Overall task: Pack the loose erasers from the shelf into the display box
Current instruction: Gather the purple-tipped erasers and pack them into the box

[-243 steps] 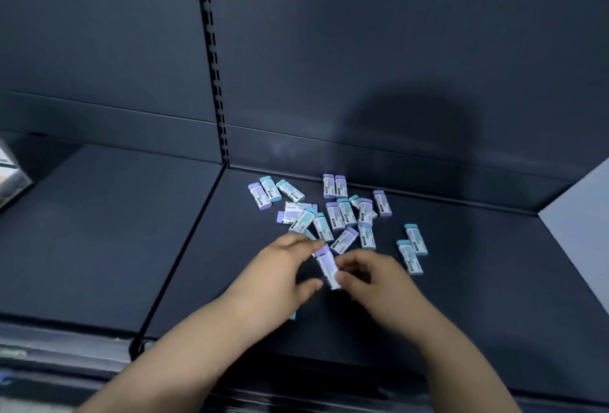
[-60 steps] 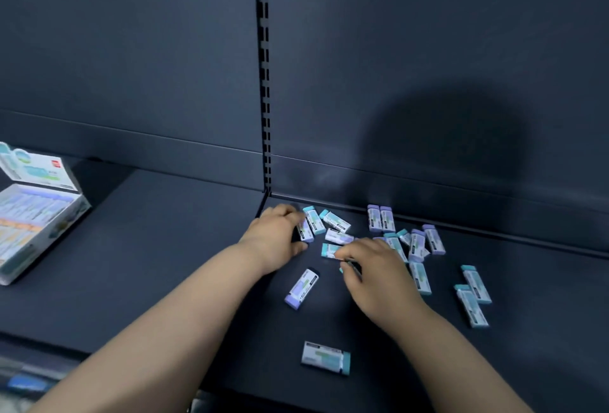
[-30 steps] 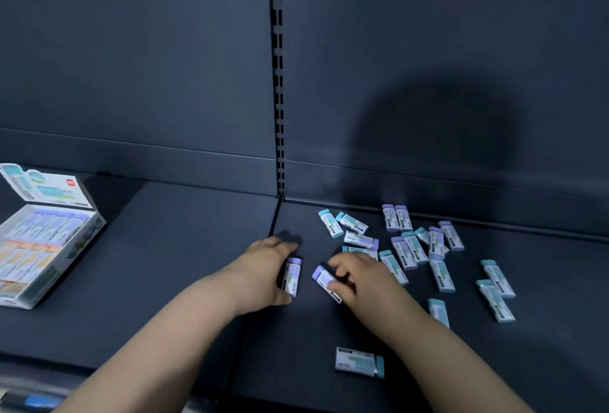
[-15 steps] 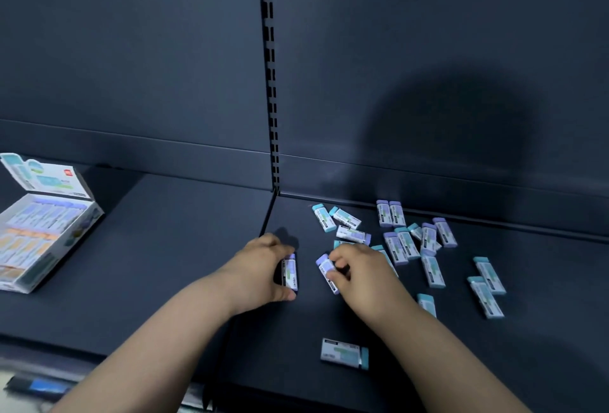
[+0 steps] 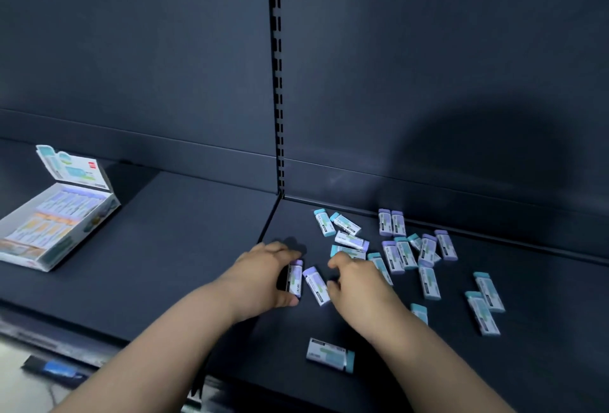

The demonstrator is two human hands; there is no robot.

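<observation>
left hand (image 5: 263, 276) gripping eraser (image 5: 294, 279), right hand (image 5: 357, 284) — alongside

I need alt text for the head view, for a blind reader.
On a dark shelf, the left hand grips a purple-capped eraser while the right hand rests by a second eraser. More erasers lie scattered to the right; the open display box sits at far left.
</observation>
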